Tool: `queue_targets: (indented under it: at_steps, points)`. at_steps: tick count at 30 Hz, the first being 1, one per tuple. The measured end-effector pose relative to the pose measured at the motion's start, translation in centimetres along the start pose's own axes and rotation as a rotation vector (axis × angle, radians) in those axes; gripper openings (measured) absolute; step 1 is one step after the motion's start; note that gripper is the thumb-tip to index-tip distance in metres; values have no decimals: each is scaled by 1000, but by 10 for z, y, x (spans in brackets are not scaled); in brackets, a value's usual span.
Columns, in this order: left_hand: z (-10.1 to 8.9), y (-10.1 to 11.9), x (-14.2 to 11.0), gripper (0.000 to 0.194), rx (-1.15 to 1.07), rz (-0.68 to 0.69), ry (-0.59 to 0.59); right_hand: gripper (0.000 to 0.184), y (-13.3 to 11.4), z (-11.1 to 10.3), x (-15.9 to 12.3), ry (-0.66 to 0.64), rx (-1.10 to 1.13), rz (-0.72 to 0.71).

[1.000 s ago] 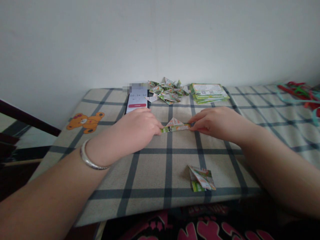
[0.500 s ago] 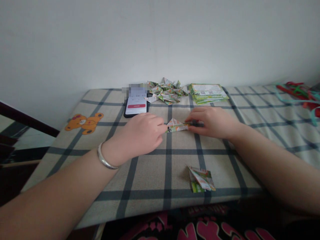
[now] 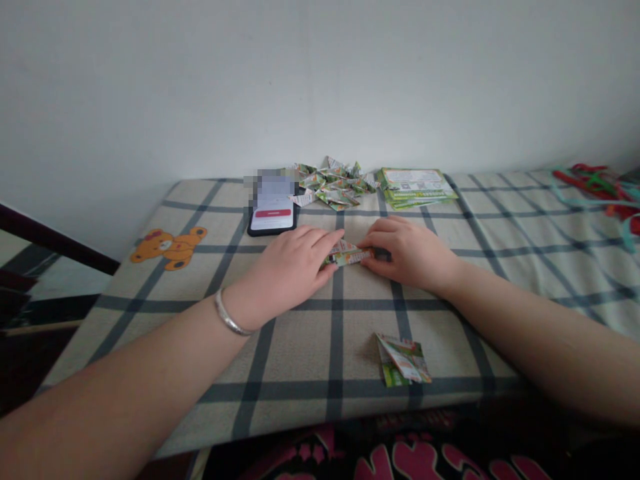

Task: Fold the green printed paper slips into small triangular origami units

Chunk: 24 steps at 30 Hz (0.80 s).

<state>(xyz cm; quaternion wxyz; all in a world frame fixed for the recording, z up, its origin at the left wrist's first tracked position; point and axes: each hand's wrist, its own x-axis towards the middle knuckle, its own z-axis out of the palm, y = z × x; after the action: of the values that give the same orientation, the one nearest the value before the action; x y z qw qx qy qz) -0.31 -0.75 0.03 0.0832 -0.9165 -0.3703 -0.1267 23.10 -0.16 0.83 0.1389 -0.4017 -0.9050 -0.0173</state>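
Between my two hands is a small folded paper [image 3: 346, 255], printed in green, white and orange, with a pointed top. My left hand [image 3: 303, 263], below a silver bangle [image 3: 231, 315], grips its left end between thumb and fingers. At the right end, my right hand [image 3: 407, 252] pinches the paper with thumb and fingertips. Closer to me lies another folded paper piece [image 3: 404, 360] with a similar print, touched by neither hand. Behind my hands is a loose pile of folded paper pieces [image 3: 335, 183].
A phone [image 3: 273, 217] lies left of the pile, its screen lit. To the right sits a stack of printed flyers [image 3: 417, 185]. Red, green and light blue strips [image 3: 600, 193] lie at the far right. The checked tablecloth [image 3: 295, 360] carries a bear picture [image 3: 170, 247]; a wall rises behind.
My left hand has shifted its hold, its thumb and fingers now spread around the paper's left end. My right hand and the paper have moved slightly left.
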Motion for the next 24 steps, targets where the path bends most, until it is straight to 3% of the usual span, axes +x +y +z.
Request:
queue_targets:
  at_steps: [7, 14, 24]
  points:
    - [3, -4, 1, 50, -62, -32, 2, 22, -1, 6, 2, 26, 17, -21]
    - [9, -6, 2, 59, -181, -62, 124, 19, 0, 7, 2, 53, 99, -29]
    - [4, -6, 3, 43, -216, 56, 199, 13, 1, 7, 2, 47, 116, -58]
